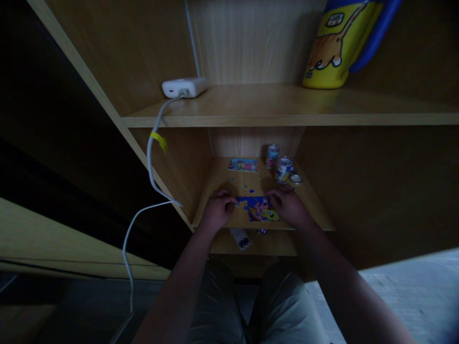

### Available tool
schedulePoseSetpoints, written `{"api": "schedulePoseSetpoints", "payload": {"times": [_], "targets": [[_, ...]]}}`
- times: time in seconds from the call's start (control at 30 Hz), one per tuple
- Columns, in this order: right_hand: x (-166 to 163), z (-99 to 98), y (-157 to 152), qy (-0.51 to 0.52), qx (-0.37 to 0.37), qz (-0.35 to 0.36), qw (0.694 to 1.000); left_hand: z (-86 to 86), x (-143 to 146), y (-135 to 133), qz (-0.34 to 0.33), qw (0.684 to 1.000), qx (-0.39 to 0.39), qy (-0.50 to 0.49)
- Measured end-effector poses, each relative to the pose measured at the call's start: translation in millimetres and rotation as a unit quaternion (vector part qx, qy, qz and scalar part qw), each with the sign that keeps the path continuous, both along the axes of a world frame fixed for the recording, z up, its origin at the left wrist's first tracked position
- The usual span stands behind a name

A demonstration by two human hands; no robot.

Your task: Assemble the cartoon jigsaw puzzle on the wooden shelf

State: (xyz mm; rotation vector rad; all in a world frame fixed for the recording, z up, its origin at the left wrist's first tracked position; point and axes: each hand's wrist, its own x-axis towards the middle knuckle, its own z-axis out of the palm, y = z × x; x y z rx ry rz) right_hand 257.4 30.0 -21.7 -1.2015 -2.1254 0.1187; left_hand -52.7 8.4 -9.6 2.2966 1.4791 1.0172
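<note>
A partly joined jigsaw puzzle (263, 210) lies on the lower shelf, with a blue background and pink and yellow cartoon figures. My left hand (219, 208) is at its left edge, fingers curled and thumb and forefinger pinched around a small bluish puzzle piece (237, 204). Over the upper right corner of the puzzle, my right hand (287, 204) rests with bent fingers pressed together; whatever is under its fingertips is hidden. Loose pieces lie just behind the puzzle, among them a blue piece (251, 191). Farther back is a picture card (243, 165) with similar figures.
Two printed tins (283, 170) stand at the back right beside a round metal lid (296, 179). Above, the upper shelf (258, 102) holds a white charger (184, 88) with a hanging cable (148, 155) and a yellow mug (332, 52). Side panels flank both arms.
</note>
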Motion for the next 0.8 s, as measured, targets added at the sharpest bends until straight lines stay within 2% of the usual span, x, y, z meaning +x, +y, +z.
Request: {"api": "schedulePoseSetpoints", "payload": {"times": [0.3, 0.37, 0.57, 0.8], "targets": [[-2.0, 2.1, -1.2, 0.000, -0.002, 0.009, 1.000, -1.7, 1.4, 0.8, 0.005, 1.000, 0.005, 0.006], [-1.9, 2.1, -1.5, 0.003, -0.004, 0.010, 1.000, -2.2, -0.3, 1.1, 0.025, 1.000, 0.005, -0.001], [0.0, 0.1, -0.5, 0.008, -0.007, 0.003, 1.000, -6.8, -13.0, 7.0, 0.141, 0.990, 0.008, -0.027], [0.4, -1.4, -3.2, 0.003, -0.007, -0.009, 1.000, -6.9, -6.8, 9.9, 0.143, 0.990, 0.004, 0.007]]}}
